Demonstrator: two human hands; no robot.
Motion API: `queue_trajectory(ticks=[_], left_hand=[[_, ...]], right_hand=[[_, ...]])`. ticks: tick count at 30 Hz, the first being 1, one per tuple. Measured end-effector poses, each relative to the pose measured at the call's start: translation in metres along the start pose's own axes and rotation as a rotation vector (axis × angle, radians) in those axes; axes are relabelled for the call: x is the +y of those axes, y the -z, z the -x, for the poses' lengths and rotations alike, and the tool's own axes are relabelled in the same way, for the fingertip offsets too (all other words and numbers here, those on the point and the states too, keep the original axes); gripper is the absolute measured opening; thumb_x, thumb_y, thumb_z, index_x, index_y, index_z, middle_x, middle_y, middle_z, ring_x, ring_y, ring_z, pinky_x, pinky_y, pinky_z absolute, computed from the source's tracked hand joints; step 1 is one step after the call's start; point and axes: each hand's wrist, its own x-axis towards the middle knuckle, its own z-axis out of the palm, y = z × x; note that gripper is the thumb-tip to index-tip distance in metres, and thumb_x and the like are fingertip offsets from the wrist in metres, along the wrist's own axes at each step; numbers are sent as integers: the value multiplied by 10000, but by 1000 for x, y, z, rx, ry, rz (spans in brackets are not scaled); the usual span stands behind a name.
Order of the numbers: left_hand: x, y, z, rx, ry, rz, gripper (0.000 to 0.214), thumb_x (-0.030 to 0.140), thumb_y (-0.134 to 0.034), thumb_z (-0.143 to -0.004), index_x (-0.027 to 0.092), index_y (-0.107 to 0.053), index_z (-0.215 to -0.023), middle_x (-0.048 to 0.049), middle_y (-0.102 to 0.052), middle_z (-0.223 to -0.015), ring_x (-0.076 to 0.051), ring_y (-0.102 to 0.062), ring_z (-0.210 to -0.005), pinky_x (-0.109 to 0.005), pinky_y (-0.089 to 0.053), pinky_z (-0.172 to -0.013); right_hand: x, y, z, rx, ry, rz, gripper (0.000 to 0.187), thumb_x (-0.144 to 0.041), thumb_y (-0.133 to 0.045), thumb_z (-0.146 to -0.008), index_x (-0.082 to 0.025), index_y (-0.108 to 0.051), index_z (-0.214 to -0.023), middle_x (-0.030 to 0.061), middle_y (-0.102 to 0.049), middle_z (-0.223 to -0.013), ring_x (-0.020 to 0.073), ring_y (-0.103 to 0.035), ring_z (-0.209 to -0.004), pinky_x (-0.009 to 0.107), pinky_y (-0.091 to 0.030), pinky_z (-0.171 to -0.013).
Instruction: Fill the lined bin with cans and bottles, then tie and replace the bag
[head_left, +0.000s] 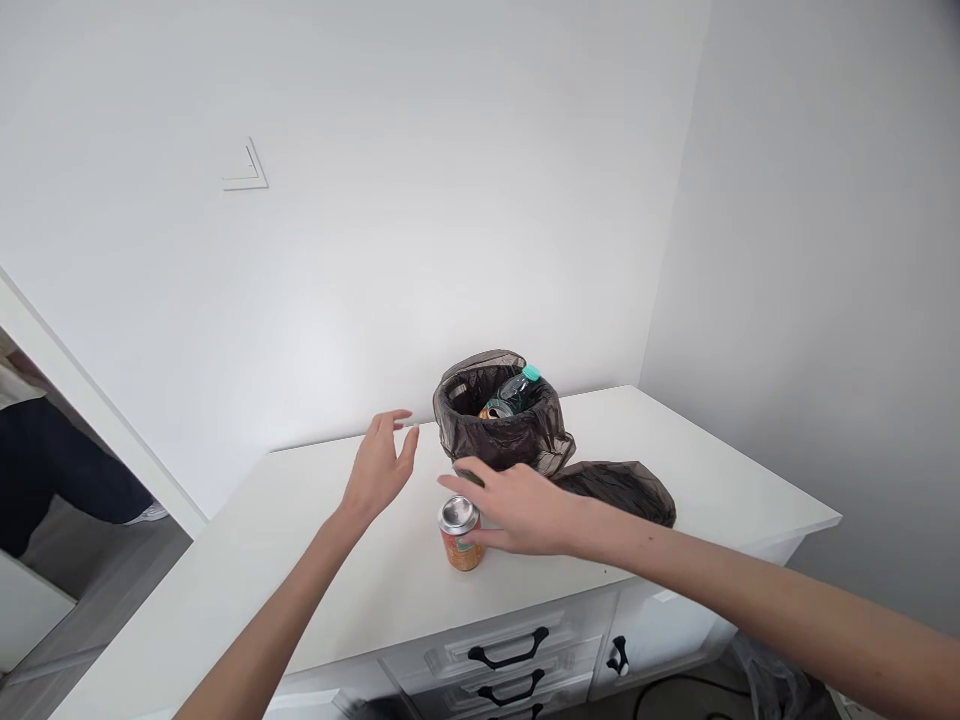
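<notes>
An orange drink can with a silver top stands upright on the white countertop. Right beside it is my right hand, its fingers spread behind the can's top and its thumb across the can's right side; whether the thumb touches is unclear. My left hand hovers to the left of the can, fingers apart and holding nothing. Behind the hands stands a bin lined with a dark bag. Inside it lie a green bottle with a teal cap and another can.
A dark plastic bag lies flat, right of the bin. White walls meet behind the counter. Below its front edge are drawers with black handles. At far left, a person's dark-trousered leg shows through a doorway.
</notes>
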Motion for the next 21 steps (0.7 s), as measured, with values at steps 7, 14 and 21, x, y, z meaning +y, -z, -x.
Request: queue_trajectory(ticks=[7, 14, 21], left_hand=[[-22, -9, 31, -96, -4, 13, 321, 476, -472, -988, 240, -632, -1136, -82, -692, -1262, -271, -647, -1186, -474, -532, -1009], [-18, -9, 41, -93, -90, -7, 313, 457, -422, -1026, 266, -624, -1168, -69, -691, -1262, -260, -645, -1141, -453, -532, -974], [-85, -46, 77, -172, 14, -85, 336, 463, -413, -1021, 265, -616, -1202, -88, -663, -1291, -264, -662, -1144, -422, -560, -901]], right_hand=[[-16, -38, -8, -257, -110, 1, 508, -371, -815, -839, -328, -636, -1313, 73, -699, -1175, 266, -709, -800, 349, -506, -631], [-19, 53, -5, 139, -190, -324, 544, -431, -797, -817, -367, -612, -1325, 43, -680, -1226, 257, -707, -960, 390, -594, -788], [44, 88, -39, 389, -401, -172, 639, -427, -708, -887, -299, -464, -1463, 97, -614, -1370, 294, -665, -1146, 459, -556, -958]])
